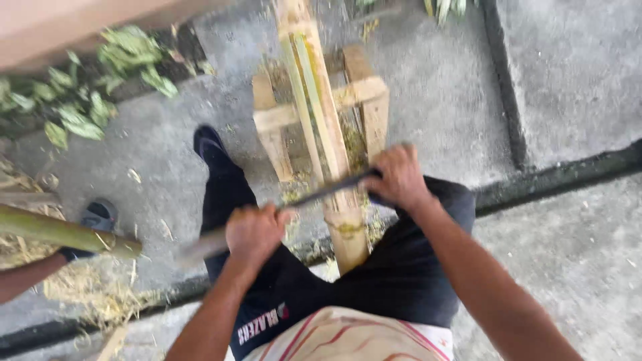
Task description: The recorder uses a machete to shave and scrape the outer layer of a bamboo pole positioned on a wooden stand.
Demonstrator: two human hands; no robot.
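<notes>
A long bamboo pole [314,100] lies along a low wooden frame [364,90] and runs back between my legs. Its upper side is shaved pale, with green skin left in strips. A long dark blade [321,192] lies across the pole. My left hand [254,232] is closed on the blade's near-left end. My right hand [398,177] is closed on its handle at the right. Both hands press the blade against the bamboo just below the frame.
Bamboo shavings litter the grey concrete floor [562,254]. Green leaves [87,93] are piled at the upper left. Another person's arm [20,277] and shoe [97,217] show at the left, by a second green bamboo pole [60,230]. A dark gutter line [555,177] crosses the floor.
</notes>
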